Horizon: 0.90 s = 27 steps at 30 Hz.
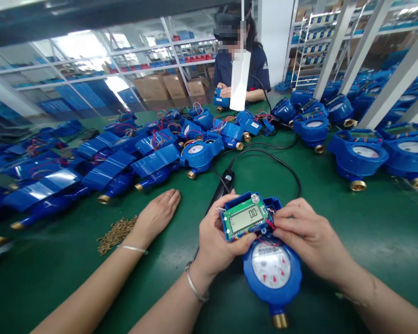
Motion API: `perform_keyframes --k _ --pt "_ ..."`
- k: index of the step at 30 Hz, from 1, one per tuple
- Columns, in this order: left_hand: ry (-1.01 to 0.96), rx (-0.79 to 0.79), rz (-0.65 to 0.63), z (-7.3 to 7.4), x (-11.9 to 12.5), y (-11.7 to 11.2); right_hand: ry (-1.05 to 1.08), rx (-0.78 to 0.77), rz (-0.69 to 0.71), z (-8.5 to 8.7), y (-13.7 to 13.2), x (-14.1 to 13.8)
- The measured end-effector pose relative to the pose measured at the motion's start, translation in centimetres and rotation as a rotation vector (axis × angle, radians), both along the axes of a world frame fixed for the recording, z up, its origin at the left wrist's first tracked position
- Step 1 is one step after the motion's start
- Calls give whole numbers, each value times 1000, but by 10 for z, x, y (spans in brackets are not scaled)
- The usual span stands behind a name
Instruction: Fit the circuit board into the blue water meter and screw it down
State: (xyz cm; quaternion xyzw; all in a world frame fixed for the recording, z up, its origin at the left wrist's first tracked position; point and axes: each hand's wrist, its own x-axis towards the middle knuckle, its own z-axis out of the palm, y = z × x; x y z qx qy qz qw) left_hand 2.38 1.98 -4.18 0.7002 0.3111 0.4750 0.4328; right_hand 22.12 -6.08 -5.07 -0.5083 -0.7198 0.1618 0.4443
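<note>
A blue water meter with a white dial lies on the green table right in front of me. Over its top sits a green circuit board with an LCD display reading "00", set in a blue housing. My left hand grips the board's left edge, thumb under its lower edge. My right hand pinches the board's right side by the red wires. A black cable with a handpiece runs behind the board.
Another person's hand lies flat on the table to my left, beside a pile of small brass screws. Rows of blue meters fill the left, back and right. A seated person works opposite.
</note>
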Motion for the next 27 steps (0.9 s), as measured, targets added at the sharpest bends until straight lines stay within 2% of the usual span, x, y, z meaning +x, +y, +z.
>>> perform_keyframes --k 7,12,24,27 --pt "-13 3 -31 0 -2 10 -49 -125 161 18 41 9" --pt "28 73 -13 1 -5 15 -92 -209 215 30 55 12" --pt "207 248 -18 16 -1 29 -179 -261 141 27 73 16" --pt "249 277 -57 20 1 35 -196 -275 192 26 78 20"
